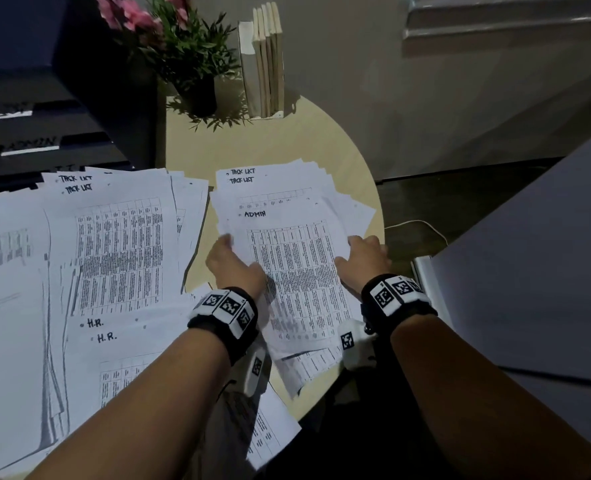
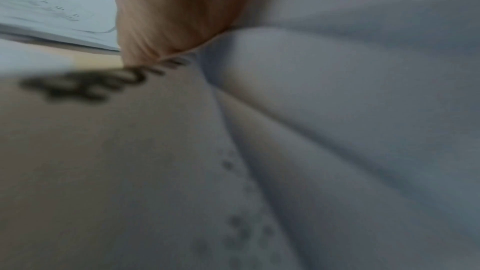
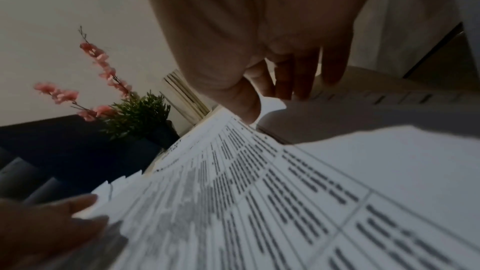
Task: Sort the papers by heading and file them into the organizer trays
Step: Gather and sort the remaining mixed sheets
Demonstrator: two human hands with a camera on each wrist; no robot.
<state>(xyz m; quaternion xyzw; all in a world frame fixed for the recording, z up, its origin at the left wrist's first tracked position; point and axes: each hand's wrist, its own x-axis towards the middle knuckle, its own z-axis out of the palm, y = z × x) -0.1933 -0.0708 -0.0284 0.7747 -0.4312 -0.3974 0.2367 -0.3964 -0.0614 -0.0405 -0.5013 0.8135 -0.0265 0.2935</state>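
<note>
Holding ADMIN sheet (image 1: 289,258) by side edges: left hand (image 1: 233,263), right hand (image 1: 363,256) both pinching; thin, floppy, slippery paper.

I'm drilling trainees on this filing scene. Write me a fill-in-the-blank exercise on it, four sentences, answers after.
1. The top sheet between the left hand and the right hand is headed ____.
2. The two sheets behind it are headed TASK ____.
3. The potted plant has ____ flowers.
4. The books stand to the ____ of the plant in the head view.

Missing words: ADMIN; LIST; pink; right
</note>
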